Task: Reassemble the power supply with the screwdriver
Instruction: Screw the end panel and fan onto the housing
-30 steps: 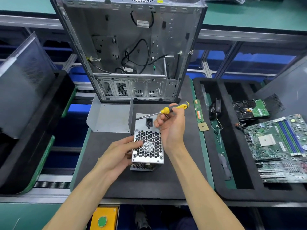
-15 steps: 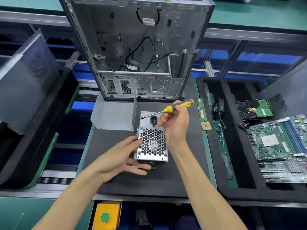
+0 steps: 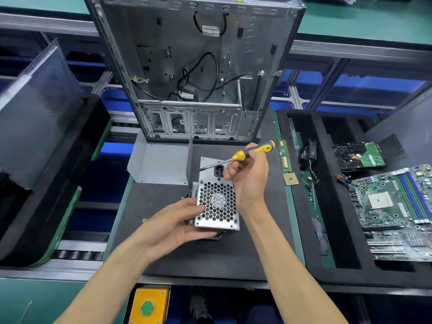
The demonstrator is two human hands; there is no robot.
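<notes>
The silver power supply [image 3: 217,202], with a honeycomb fan grille and a black socket on top, stands on the dark mat in the middle. My left hand [image 3: 173,225] holds it from the left and below, thumb on the grille's left edge, fingers under its front. My right hand [image 3: 251,181] grips the yellow-and-black screwdriver [image 3: 247,153] above the unit's right side. The shaft points left, its tip hovering just above the far left corner of the casing. A bent grey metal cover plate [image 3: 159,164] lies behind the unit.
The open computer case [image 3: 196,73] stands upright behind the mat. Right of it a black foam tray [image 3: 327,274] holds a motherboard [image 3: 395,202], a hard drive [image 3: 360,155], a RAM stick [image 3: 284,155] and a CPU chip [image 3: 290,179]. A grey side panel [image 3: 35,113] leans at left. A yellow button box [image 3: 148,305] sits below.
My left hand has shifted from the grille's side to cup the unit's front lower edge. The right hand and screwdriver stay above the power supply.
</notes>
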